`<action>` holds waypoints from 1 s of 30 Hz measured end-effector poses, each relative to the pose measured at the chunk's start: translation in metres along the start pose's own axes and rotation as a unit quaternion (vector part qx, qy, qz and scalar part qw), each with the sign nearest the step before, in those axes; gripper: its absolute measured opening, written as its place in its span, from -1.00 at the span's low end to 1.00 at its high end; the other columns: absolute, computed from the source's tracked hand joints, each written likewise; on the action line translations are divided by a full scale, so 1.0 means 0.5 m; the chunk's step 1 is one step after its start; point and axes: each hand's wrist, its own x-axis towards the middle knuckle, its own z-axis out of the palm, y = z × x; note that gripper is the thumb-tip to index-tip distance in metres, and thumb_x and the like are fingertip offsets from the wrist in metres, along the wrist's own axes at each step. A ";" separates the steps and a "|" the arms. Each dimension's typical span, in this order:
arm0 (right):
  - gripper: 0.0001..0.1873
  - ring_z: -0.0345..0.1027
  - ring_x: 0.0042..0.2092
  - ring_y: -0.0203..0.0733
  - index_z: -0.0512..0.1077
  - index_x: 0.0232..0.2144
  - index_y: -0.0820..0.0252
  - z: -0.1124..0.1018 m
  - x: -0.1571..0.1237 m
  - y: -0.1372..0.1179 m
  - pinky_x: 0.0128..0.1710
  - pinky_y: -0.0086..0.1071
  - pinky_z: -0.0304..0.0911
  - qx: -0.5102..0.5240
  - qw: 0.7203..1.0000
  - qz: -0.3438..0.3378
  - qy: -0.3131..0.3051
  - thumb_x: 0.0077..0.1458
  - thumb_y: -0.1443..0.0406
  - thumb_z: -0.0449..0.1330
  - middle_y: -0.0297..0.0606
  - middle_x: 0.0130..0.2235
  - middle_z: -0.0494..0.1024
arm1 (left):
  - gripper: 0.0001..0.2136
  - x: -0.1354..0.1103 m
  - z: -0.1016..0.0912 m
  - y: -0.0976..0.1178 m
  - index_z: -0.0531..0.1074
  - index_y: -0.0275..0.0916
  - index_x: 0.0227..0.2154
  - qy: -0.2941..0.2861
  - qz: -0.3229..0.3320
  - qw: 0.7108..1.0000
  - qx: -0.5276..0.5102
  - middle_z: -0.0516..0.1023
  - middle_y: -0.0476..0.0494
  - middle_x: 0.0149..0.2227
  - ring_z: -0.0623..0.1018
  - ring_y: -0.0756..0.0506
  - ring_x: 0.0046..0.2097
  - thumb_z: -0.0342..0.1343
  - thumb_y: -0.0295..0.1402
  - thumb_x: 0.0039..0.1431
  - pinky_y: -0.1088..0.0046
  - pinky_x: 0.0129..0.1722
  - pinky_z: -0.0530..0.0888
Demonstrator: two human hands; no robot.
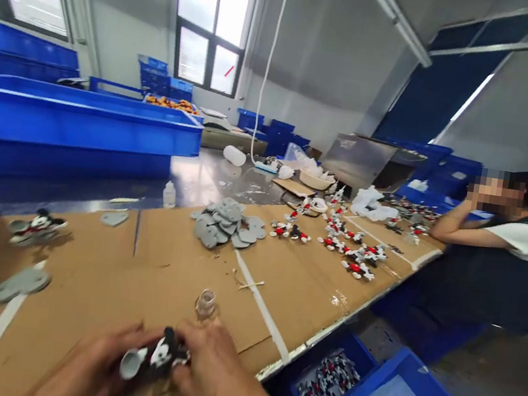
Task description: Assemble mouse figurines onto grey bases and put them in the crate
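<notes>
A small black-and-white cartoon mouse figurine (162, 353) is between my two hands low in the view. My left hand (93, 361) grips it from the left, beside its grey cup-shaped part (132, 363). From the right, my right hand (214, 366) pinches the figurine, and the fingers hide much of its body. Just beyond my right hand stands a small clear glass bottle (205, 305). Another mouse figurine (38, 227) stands on the cardboard at the left, with a flat grey base piece (21, 285) nearer to me.
Grey base pieces (228, 222) lie piled mid-table; red-and-white figurines (356, 248) spread to the right. Cotton swabs (251, 285) and a small white bottle (169, 195) are on the table. Blue bins (395, 383) sit below its right edge. A person (497, 259) sits at the right.
</notes>
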 end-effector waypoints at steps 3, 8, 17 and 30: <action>-0.80 0.47 -0.25 -0.07 0.46 -0.25 0.19 -0.012 -0.003 -0.008 -0.26 -0.32 0.19 -0.002 1.000 0.005 -0.003 0.00 0.38 0.16 -0.19 -0.34 0.61 | -0.74 -0.001 -0.012 0.031 0.56 -0.02 -0.15 -0.019 -0.041 0.999 -0.006 0.51 -0.05 -0.41 0.53 -0.11 -0.34 0.02 -0.23 0.19 0.46 -0.34 0.41; -0.79 0.42 -0.26 -0.09 0.47 -0.24 0.19 -0.018 -0.006 -0.014 -0.33 -0.36 0.09 0.004 1.000 0.012 0.002 0.02 0.38 0.14 -0.18 -0.35 0.59 | -0.75 0.002 -0.021 0.065 0.55 -0.05 -0.16 -0.034 -0.051 0.998 -0.009 0.44 -0.01 -0.40 0.47 -0.06 -0.35 -0.01 -0.28 0.22 0.48 -0.32 0.34; -0.78 0.42 -0.19 -0.08 0.50 -0.18 0.19 -0.020 -0.003 -0.021 -0.31 -0.37 0.09 -0.011 1.000 0.021 0.006 0.10 0.35 0.16 -0.16 -0.26 0.60 | -0.58 -0.060 -0.050 0.057 0.54 -0.10 -0.04 0.117 -0.129 0.985 0.019 0.47 0.01 -0.50 0.31 -0.02 -0.51 0.15 -0.11 0.02 0.46 -0.48 0.25; -0.75 0.47 -0.15 -0.04 0.51 -0.13 0.19 -0.025 0.000 -0.033 -0.29 -0.37 0.14 -0.045 0.999 0.026 0.006 0.13 0.29 0.17 -0.14 -0.21 0.63 | -0.69 -0.085 0.029 0.047 0.61 -0.16 -0.29 0.238 -0.111 0.965 -0.011 0.63 -0.13 -0.27 0.54 -0.13 -0.24 0.12 -0.07 0.07 0.37 -0.23 0.39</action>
